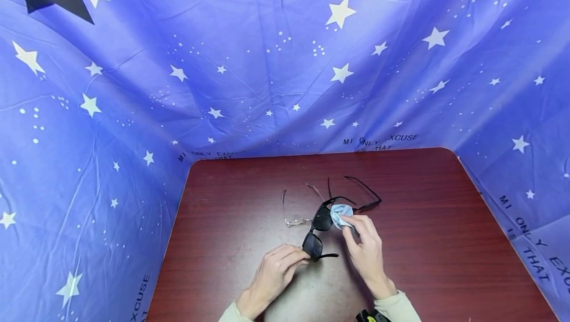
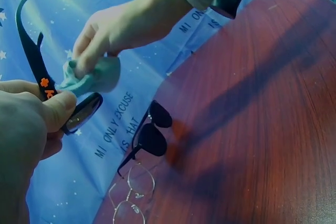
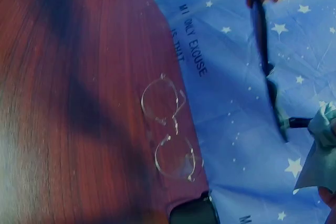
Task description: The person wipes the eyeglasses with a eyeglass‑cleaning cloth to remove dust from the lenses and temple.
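My left hand [image 1: 276, 267] pinches one corner of a pair of black sunglasses [image 1: 313, 246], which it holds up above the table. An orange mark shows on their temple arm in the left wrist view. With thumb and fingers my right hand [image 1: 366, 253] grips a crumpled light-blue cloth [image 1: 342, 215] at the far end of these sunglasses. In the right wrist view the cloth [image 3: 319, 148] wraps around the far temple arm, and part of it hangs down. Only a little of my right hand [image 3: 328, 196] appears there, at the edge.
A second pair of black sunglasses [image 2: 153, 140] lies on the dark red wooden table [image 1: 427, 243], behind the held pair. Beside it are thin-framed clear eyeglasses [image 3: 176, 124]. Blue star-printed fabric [image 1: 267, 65] hangs around the table's back and sides.
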`<state>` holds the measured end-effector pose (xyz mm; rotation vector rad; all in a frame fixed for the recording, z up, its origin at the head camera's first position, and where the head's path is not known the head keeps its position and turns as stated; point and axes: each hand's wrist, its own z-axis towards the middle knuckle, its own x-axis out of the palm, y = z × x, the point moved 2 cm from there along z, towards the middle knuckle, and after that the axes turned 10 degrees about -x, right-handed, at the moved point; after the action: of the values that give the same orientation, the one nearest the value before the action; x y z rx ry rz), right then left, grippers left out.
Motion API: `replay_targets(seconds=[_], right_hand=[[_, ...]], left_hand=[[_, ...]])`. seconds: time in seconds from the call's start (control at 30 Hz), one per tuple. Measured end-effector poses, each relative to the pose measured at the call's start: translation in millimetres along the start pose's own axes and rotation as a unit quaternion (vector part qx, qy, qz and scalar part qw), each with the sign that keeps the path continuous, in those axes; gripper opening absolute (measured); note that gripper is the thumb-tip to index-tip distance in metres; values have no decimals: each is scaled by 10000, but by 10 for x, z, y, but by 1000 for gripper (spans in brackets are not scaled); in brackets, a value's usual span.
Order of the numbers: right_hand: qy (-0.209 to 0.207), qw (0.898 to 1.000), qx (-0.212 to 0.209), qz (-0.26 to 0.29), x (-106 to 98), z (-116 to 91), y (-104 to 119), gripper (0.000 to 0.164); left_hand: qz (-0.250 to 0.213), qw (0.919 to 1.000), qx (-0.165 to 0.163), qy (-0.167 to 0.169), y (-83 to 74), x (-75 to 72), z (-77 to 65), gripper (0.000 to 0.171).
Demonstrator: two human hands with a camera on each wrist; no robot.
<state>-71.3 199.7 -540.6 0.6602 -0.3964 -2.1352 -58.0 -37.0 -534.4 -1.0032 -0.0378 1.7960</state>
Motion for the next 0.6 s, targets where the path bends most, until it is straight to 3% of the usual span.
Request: replay_targets(seconds=[0.27,0.6], right_hand=[[612,9961,23,-635,18,-5,-53,33],[1267,9914,-314,90,108,-22,14,41]], left_hand=[[-280,9994,171,-77,-42,0,2,14],[-267,9993,162,-212,-45,6,-19,12]])
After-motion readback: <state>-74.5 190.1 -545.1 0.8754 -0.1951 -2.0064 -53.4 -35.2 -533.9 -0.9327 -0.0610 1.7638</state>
